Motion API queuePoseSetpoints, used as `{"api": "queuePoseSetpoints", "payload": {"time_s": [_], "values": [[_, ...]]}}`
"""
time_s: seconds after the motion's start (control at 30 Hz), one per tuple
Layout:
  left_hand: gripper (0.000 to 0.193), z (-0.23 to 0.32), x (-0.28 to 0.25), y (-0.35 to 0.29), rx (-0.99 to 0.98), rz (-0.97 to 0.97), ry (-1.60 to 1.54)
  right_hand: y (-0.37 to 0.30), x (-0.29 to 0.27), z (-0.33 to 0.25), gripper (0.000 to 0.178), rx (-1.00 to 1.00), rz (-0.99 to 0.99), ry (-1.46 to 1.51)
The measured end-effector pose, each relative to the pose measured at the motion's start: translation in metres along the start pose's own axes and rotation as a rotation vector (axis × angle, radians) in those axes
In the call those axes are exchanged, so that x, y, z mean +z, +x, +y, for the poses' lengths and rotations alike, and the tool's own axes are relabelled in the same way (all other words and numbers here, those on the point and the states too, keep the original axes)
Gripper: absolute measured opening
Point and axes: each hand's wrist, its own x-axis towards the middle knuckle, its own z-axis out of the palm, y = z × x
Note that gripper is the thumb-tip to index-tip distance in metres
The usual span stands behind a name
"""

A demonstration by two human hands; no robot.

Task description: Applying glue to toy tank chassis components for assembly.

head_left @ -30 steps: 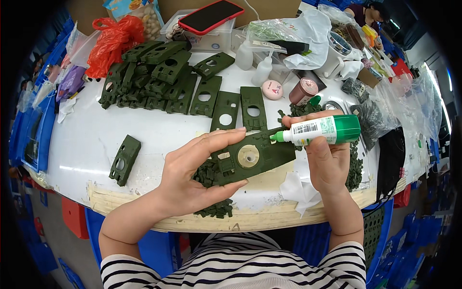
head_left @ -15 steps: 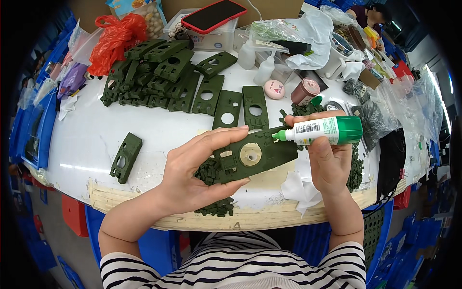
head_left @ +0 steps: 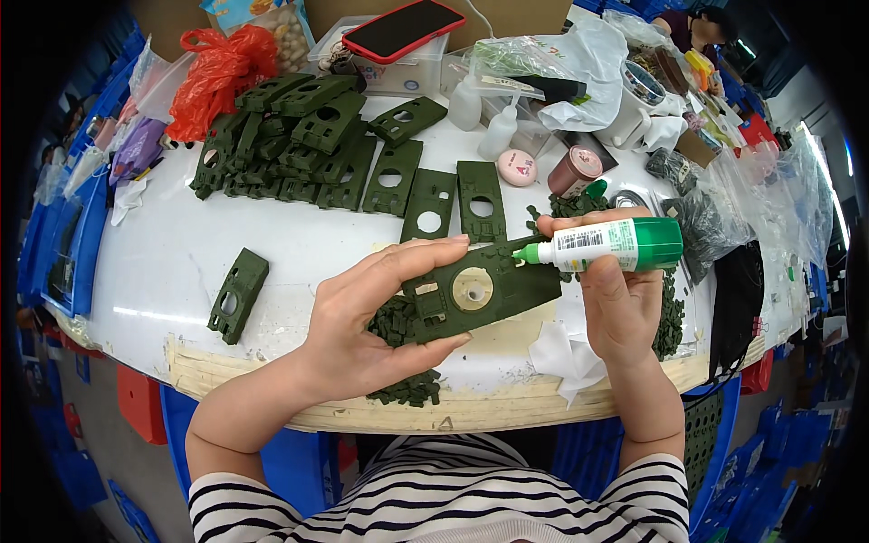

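My left hand (head_left: 358, 312) grips a dark green plastic model tank hull (head_left: 520, 294) by its left end, thumb below and fingers along the far edge. A round hole in the hull frames a pale disc. My right hand (head_left: 620, 308) is closed around a white and green glue bottle (head_left: 625, 242), held nearly level. Its green nozzle points left, at the hull's far right side; whether the tip touches is hard to tell. Small dark green parts (head_left: 412, 391) lie in a heap below my left hand, and more small parts (head_left: 668, 317) lie beside my right wrist.
A pile of similar green hulls (head_left: 303, 145) covers the back left, and a single hull (head_left: 238, 296) lies at the left. Behind are a red-cased phone (head_left: 403, 30), squeeze bottles (head_left: 498, 131) and a pink round tin (head_left: 516, 168). White tissue (head_left: 566, 357) lies near the front edge.
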Motion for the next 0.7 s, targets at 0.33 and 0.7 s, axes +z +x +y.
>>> {"api": "queuePoseSetpoints", "payload": {"time_s": [0.33, 0.7], "values": [[0.061, -0.0014, 0.0020, -0.0012, -0.056, 0.035, -0.109, -0.0001, -0.0018, 0.0008, 0.030, 0.041, 0.031, 0.090], [0.066, 0.0015, -0.0037, -0.0018, -0.125, -0.082, -0.160, 0.0001, -0.0001, 0.0001, 0.031, 0.004, 0.004, 0.034]]}}
